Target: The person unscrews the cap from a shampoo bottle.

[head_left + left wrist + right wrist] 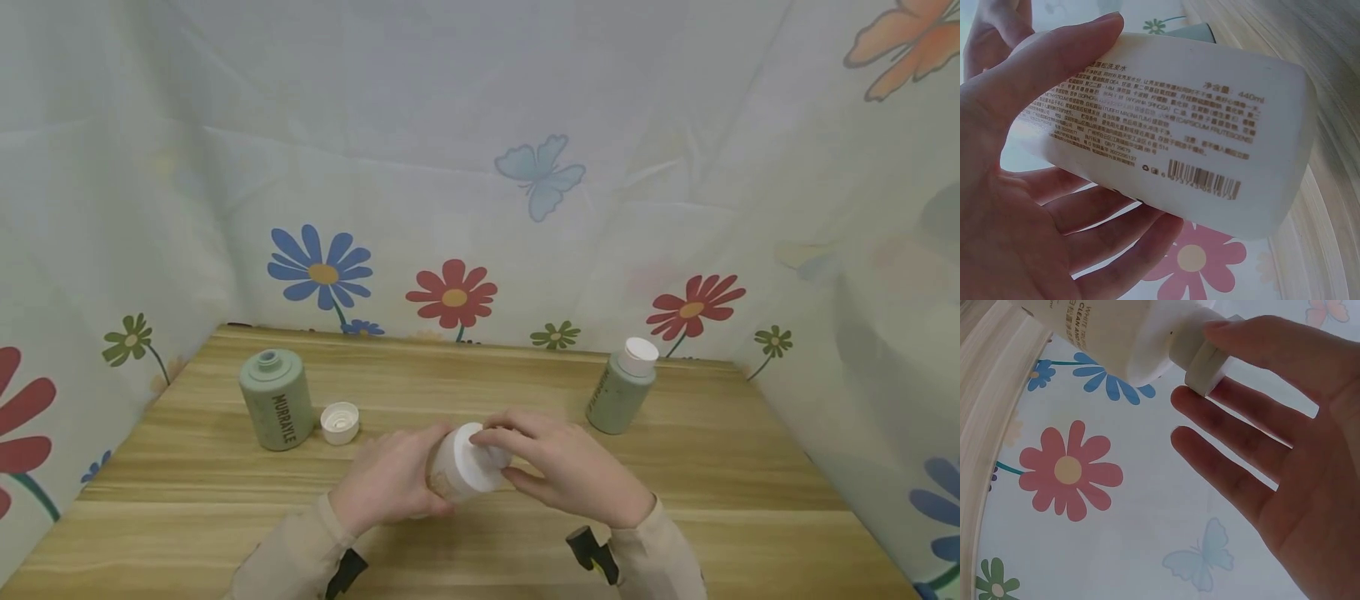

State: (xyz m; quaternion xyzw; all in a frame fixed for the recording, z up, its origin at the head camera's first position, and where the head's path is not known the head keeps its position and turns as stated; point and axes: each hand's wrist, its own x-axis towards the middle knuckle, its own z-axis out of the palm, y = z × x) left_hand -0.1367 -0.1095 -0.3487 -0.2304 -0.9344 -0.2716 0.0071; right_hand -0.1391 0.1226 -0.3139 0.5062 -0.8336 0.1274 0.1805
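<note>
A white shampoo bottle (pixel 1185 125) with brown print and a barcode is tilted above the wooden table, its capped end toward my right side. My left hand (pixel 393 477) grips its body, thumb on one side and fingers along the other, as the left wrist view shows. With thumb and fingers, my right hand (pixel 570 467) pinches the white cap (pixel 1205 362) at the bottle's neck. Whether the cap is loose on the neck, I cannot tell.
At the left stands a green bottle (pixel 276 404) with a bare neck. Beside it lies a white cap (pixel 340 423), its hollow side up. Another green bottle (pixel 619 396), with a white cap on, stands at the right. A flowered curtain (pixel 420 183) surrounds the wooden table (pixel 480 367).
</note>
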